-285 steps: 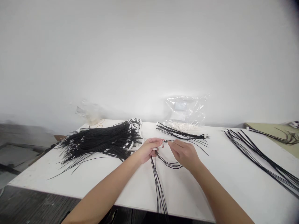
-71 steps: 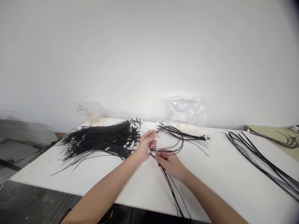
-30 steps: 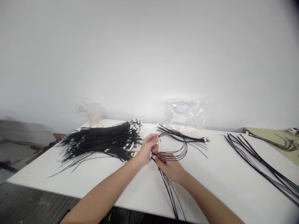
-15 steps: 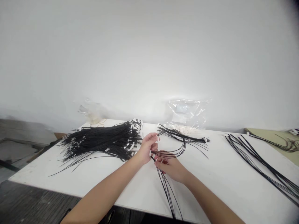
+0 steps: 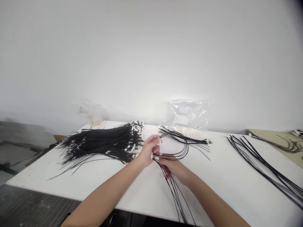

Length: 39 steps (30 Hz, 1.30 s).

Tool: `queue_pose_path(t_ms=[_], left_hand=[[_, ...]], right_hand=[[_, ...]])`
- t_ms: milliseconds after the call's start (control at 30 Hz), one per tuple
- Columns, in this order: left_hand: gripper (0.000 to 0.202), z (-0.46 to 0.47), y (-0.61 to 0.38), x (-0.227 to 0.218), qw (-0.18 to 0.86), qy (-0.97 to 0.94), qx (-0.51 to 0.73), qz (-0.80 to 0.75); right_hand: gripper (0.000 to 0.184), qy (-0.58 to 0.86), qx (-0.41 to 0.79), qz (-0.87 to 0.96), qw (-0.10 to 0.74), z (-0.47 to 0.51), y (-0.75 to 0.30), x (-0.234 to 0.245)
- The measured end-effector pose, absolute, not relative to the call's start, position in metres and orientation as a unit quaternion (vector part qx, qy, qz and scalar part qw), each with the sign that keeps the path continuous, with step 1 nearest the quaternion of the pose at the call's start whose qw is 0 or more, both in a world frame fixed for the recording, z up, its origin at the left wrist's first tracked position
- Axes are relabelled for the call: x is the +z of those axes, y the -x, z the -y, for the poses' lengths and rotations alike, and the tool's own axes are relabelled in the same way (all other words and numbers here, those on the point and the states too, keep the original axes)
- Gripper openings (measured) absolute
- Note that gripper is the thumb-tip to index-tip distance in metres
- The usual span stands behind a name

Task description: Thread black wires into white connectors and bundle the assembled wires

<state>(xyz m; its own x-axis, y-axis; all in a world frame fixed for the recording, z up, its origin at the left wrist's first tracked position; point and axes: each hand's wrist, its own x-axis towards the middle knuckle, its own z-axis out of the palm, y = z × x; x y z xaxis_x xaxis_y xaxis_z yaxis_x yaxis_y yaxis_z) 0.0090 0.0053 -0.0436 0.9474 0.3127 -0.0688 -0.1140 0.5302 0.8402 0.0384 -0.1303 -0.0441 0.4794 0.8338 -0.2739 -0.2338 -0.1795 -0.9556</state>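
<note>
The left hand (image 5: 149, 152) is at the centre of the frame, its fingers clamped on a bundle of black wires (image 5: 185, 152) just above the bench (image 5: 78, 186). From that hand the wires bow out in a loop toward the right, while loose strands (image 5: 175, 192) hang toward the bottom edge of the frame. A small white plug (image 5: 153, 155) shows at the palm, partly hidden.

The right hand (image 5: 172, 167) is just right of and below the left one, under the loop. Its fingers are curled behind the loose strands; I cannot tell whether they pinch any.

At centre left, a big pile of black wires (image 5: 101, 142) lies flat, white plugs (image 5: 136, 128) crowding its right end. Behind the hands lies a smaller wire bunch (image 5: 196, 139), near a clear bag (image 5: 193, 115) holding pale bits (image 5: 186, 130). Another crumpled bag (image 5: 91, 113) is left of centre, against the wall (image 5: 151, 56). Long wires (image 5: 265, 165) stretch toward the right edge, near a yellowish board (image 5: 272, 135).
</note>
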Motion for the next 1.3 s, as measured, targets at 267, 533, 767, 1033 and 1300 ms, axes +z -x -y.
queue_pose_path(t_ms=[267,533,767,1033,1300], left_hand=[[0.035,-0.0050,-0.0092,-0.0433,0.867,-0.468,0.126,-0.116],[0.034,-0.0076,-0.0088,-0.0401,0.872,-0.455,0.135,-0.123],[0.034,-0.0074,-0.0101,-0.0418,0.866,-0.465,0.143,-0.117],[0.028,-0.0069,-0.0107,-0.0440,0.858,-0.484,0.139,-0.105],[0.030,-0.0071,-0.0107,-0.0444,0.855,-0.486,0.147,-0.106]], right_hand=[[0.026,0.664,0.412,0.257,0.568,0.1313,-0.0386,-0.0449],[0.015,0.670,0.371,0.283,0.577,0.1309,-0.0432,-0.0493],[0.021,0.673,0.385,0.274,0.569,0.1287,-0.0392,-0.0498],[0.020,0.658,0.414,0.231,0.585,0.1279,-0.0409,-0.0476],[0.008,0.665,0.417,0.201,0.586,0.1279,-0.0446,-0.0524]])
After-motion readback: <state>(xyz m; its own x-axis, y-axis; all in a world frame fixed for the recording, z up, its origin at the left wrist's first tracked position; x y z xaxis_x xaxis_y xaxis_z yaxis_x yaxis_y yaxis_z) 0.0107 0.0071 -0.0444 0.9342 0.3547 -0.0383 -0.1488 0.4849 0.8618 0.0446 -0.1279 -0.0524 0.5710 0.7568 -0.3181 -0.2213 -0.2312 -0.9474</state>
